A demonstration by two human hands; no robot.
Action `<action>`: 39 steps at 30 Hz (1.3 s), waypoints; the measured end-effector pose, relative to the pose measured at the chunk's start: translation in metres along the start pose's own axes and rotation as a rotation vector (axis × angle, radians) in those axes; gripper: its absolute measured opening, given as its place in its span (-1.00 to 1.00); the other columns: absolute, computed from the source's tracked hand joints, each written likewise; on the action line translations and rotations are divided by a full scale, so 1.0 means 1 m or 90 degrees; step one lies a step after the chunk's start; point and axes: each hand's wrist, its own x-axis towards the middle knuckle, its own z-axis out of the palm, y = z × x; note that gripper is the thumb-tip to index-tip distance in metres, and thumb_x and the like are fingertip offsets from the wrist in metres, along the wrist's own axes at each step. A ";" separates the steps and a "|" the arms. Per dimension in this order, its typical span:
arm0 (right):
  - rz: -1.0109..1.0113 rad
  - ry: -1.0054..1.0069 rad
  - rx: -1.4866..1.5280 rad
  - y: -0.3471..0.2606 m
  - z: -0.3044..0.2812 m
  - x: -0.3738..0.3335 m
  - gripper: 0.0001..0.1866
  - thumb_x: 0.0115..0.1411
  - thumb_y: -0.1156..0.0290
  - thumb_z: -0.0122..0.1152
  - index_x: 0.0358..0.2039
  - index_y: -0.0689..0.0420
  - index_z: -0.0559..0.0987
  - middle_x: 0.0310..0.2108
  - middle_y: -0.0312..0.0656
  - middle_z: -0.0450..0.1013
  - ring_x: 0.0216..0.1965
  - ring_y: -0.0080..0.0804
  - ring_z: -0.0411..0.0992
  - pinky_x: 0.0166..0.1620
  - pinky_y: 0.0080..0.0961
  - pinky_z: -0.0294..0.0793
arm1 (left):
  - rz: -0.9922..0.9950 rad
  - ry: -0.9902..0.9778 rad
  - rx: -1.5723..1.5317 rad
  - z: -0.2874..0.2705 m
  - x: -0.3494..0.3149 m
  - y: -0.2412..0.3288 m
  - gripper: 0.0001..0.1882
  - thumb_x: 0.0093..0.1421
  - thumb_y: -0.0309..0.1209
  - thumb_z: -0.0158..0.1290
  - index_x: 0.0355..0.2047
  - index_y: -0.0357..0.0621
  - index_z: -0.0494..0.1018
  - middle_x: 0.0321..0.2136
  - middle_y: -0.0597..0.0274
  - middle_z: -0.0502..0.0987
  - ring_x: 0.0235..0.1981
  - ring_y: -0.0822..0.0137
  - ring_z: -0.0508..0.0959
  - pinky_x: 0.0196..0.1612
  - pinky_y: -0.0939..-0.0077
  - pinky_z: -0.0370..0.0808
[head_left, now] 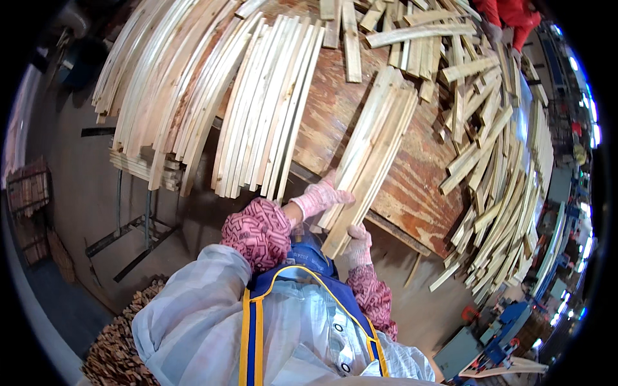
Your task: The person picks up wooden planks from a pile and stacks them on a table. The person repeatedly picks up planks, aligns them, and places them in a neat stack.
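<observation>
A small bundle of long, pale wooden strips (376, 145) lies over the table's near edge, its near ends sticking out toward my body. My left hand (322, 195), in a pinkish knit glove, grips the bundle from its left side, with fingers over the top. Lower down, my right hand (359, 241), gloved alike, closes on the right side near the strip ends. Parts of the fingers of both hands are hidden by the wood. To the left, a neat row of similar strips (267, 109) also overhangs the table edge.
The worn plywood tabletop (418, 193) carries a jumbled heap of strips (476, 148) on the right. A larger stack (174, 83) is at the far left, above a metal stand (138, 231). Another person in red sleeves (515, 19) handles wood at the far right. Blue-grey machinery (489, 341) stands lower right.
</observation>
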 end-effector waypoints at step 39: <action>-0.280 -0.030 -0.823 -0.131 0.246 0.161 -0.24 0.13 0.45 0.29 0.32 0.18 0.18 0.13 0.05 0.37 0.09 -0.22 0.40 0.08 -0.36 0.44 | -0.201 0.707 0.927 -0.341 -0.094 0.195 -0.23 0.05 -0.10 0.20 0.25 -0.01 0.22 0.15 0.07 0.34 0.21 0.17 0.33 0.24 0.35 0.31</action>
